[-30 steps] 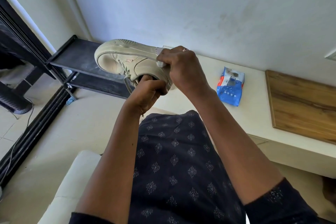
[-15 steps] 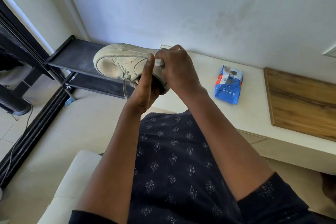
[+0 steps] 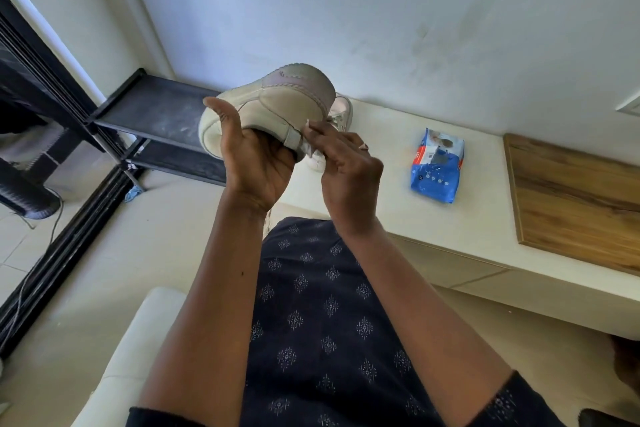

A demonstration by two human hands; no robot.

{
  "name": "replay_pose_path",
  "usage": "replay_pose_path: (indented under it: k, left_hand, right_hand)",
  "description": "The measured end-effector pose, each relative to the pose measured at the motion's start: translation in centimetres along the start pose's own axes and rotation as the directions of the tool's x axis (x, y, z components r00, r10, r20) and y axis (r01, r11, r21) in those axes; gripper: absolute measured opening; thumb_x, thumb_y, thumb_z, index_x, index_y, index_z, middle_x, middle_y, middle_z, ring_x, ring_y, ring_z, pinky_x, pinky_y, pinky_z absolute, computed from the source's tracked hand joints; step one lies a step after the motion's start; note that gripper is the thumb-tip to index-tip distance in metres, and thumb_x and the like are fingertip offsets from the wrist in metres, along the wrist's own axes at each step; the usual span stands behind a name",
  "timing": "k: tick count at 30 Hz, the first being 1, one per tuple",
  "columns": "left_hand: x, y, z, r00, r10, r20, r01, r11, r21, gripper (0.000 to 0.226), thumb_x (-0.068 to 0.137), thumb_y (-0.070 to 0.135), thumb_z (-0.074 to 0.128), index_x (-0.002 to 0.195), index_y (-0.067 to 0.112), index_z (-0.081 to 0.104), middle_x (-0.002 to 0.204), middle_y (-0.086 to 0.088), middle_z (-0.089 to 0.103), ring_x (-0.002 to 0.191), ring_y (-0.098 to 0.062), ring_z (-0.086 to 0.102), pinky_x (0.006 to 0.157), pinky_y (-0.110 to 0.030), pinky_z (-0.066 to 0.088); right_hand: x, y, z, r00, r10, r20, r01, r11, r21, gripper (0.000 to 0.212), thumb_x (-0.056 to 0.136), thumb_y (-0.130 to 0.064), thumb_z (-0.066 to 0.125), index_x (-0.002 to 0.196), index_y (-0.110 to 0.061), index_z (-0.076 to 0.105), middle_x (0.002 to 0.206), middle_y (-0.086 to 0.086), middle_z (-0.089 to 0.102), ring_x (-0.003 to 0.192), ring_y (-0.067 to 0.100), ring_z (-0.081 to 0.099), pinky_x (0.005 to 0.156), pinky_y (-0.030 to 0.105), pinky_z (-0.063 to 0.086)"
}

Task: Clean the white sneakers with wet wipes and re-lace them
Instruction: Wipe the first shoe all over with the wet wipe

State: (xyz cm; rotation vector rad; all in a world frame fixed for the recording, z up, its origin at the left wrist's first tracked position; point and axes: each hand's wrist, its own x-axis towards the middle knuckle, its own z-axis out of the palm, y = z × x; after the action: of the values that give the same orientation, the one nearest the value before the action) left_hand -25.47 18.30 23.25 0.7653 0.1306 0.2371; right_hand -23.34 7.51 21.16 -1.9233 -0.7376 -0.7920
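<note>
Above the lap, the left hand (image 3: 256, 156) cups the sneaker (image 3: 273, 107) from below while the right hand (image 3: 346, 163) pinches a wipe (image 3: 308, 148) against its heel. The one-handed hold looks loose; hard rubbing could tip the sneaker out.

Two sneakers (image 3: 277, 104) (image 3: 341, 111), one wipes pack (image 3: 437, 166), one wooden board (image 3: 575, 198), two hands (image 3: 258, 158) (image 3: 349, 166)

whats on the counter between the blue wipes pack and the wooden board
Nothing: in the head view the strip of white counter between the wipes pack and the wooden board is bare.
</note>
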Motion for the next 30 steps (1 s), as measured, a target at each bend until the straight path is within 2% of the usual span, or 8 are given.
replay_pose_path:
  k: [7,9,12,14,17,22,26,30]
  left_hand:
    - [-0.1,-0.6,0.1,0.998,-0.055,-0.004,0.055,0.997,0.056,0.099,0.085,0.074,0.0,0.126,-0.001,0.05,0.109,-0.013,0.063,0.104,-0.023,0.059,0.089,-0.031,0.048]
    - [-0.2,-1.1,0.4,0.999,-0.051,0.002,0.05,0.994,0.093,0.096,0.085,0.072,-0.004,0.121,0.005,0.054,0.103,-0.007,0.067,0.1,-0.018,0.062,0.083,-0.027,0.051]
    - [-0.1,-1.5,0.8,0.998,-0.06,-0.005,0.06,0.986,0.153,0.091,0.084,0.07,-0.01,0.11,0.014,0.057,0.095,-0.004,0.067,0.092,-0.016,0.061,0.075,-0.025,0.049]
    - [0.0,-1.5,0.6,0.997,-0.071,-0.006,0.07,0.98,0.187,0.09,0.081,0.073,-0.008,0.109,0.015,0.055,0.096,-0.008,0.057,0.095,-0.021,0.046,0.072,-0.029,0.039]
    - [0.1,-1.5,0.0,0.997,-0.072,0.023,0.066,0.977,0.201,0.087,0.076,0.074,-0.004,0.102,0.018,0.058,0.097,-0.011,0.049,0.096,-0.024,0.033,0.069,-0.033,0.029]
    - [0.2,-1.1,-0.2,0.997,-0.07,0.043,0.059,0.972,0.23,0.099,0.078,0.073,-0.01,0.116,0.011,0.058,0.104,-0.012,0.058,0.095,-0.026,0.042,0.066,-0.028,0.033]
    - [0.1,-1.0,-0.2,0.996,-0.071,0.052,0.057,0.969,0.239,0.101,0.079,0.072,-0.01,0.127,0.009,0.052,0.115,-0.009,0.065,0.109,-0.026,0.057,0.085,-0.034,0.042]
    - [-0.3,-1.4,0.8,0.983,-0.097,0.154,0.043,0.947,0.318,0.099,0.053,0.086,0.021,0.116,0.018,0.056,0.094,0.003,0.071,0.085,-0.009,0.064,0.066,-0.021,0.047]
  right_hand:
    - [1.9,-1.4,0.4,0.996,-0.065,0.067,0.071,0.992,-0.103,0.028,0.074,0.012,0.051,0.089,0.001,0.073,0.095,0.013,0.072,0.088,0.031,0.066,0.08,0.03,0.048]
    - [3.6,-1.8,0.5,0.985,-0.045,0.169,0.08,0.975,-0.208,0.017,0.07,0.01,0.059,0.075,-0.001,0.071,0.085,0.01,0.071,0.081,0.033,0.064,0.065,0.031,0.05]
    - [5.6,-2.3,0.6,0.97,0.016,0.244,0.07,0.939,-0.337,0.018,0.063,0.01,0.068,0.057,-0.004,0.058,0.061,0.008,0.062,0.062,0.031,0.056,0.047,0.025,0.036]
    - [6.0,-2.2,0.6,0.964,0.01,0.265,0.087,0.932,-0.352,0.018,0.064,0.009,0.065,0.057,-0.005,0.058,0.059,0.008,0.061,0.061,0.031,0.054,0.046,0.024,0.031]
    - [5.0,-1.4,0.2,0.957,-0.044,0.286,0.127,0.952,-0.28,0.012,0.071,0.006,0.057,0.07,-0.003,0.065,0.073,0.007,0.066,0.07,0.031,0.056,0.051,0.03,0.045]
    - [3.1,0.0,-0.8,0.978,0.068,0.197,-0.011,0.961,-0.276,0.019,0.069,0.011,0.056,0.074,-0.003,0.068,0.075,0.007,0.068,0.071,0.031,0.059,0.055,0.025,0.042]
    - [4.7,0.7,-1.8,0.99,0.098,0.104,-0.067,0.962,-0.263,0.023,0.066,0.013,0.058,0.074,-0.005,0.07,0.07,0.003,0.069,0.065,0.025,0.06,0.059,0.015,0.029]
    - [6.5,-0.1,-1.0,0.971,0.03,0.236,0.021,0.977,-0.212,0.024,0.077,-0.002,0.047,0.074,-0.006,0.071,0.072,0.004,0.068,0.065,0.032,0.059,0.057,0.024,0.04]
